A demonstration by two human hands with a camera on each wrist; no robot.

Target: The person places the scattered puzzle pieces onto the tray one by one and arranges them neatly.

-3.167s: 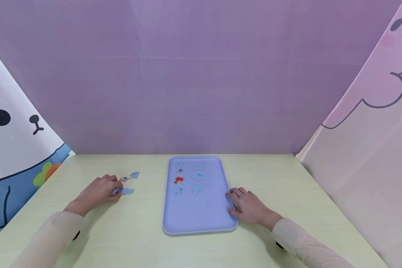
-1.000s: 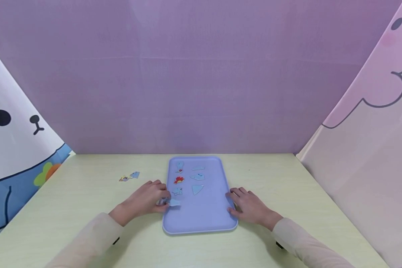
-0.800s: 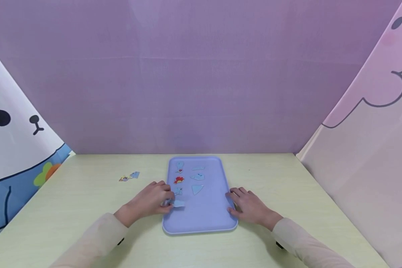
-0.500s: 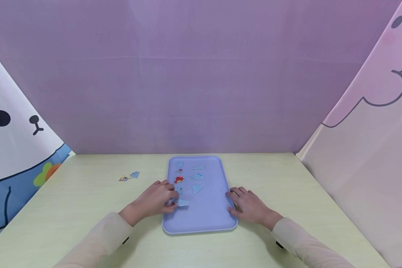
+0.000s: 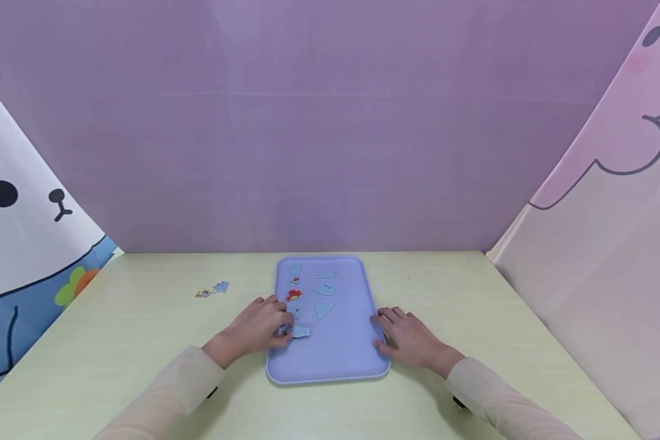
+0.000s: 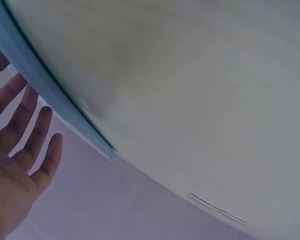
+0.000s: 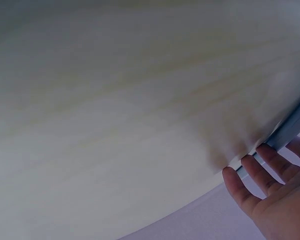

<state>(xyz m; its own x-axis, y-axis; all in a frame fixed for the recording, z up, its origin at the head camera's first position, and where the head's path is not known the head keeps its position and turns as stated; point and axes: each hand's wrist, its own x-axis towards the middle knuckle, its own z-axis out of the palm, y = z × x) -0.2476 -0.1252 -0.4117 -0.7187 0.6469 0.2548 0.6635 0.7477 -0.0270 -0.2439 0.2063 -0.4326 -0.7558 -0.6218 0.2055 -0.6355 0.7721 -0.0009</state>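
Note:
My left hand point(image 5: 258, 327) reaches over the left rim of the lilac tray point(image 5: 341, 360). Between its thumb and fingers it pinches a light blue flat cut-out piece point(image 5: 301, 332), low over the tray floor, with the piece's left part hidden by the fingers. Just above lies another blue piece point(image 5: 296, 313), partly covered by the hand. My right hand point(image 5: 409, 339) rests against the tray's right rim, fingers loosely extended. In the right wrist view, the fingers point(image 7: 260, 175) sit at the tray edge point(image 7: 292, 125).
On the tray lie a red piece point(image 5: 294, 295), a blue piece with red point(image 5: 295, 273), a thin strip point(image 5: 326, 275), a rounded blue piece point(image 5: 325, 289) and a triangular one point(image 5: 324, 310). Left on the table point(image 5: 115, 366) are a yellowish piece point(image 5: 203, 293) and a blue piece point(image 5: 221, 286).
My left hand has carried the light blue piece from the table's left side rightward over the tray, then lowered it slightly. The right hand stays at the tray's right rim.

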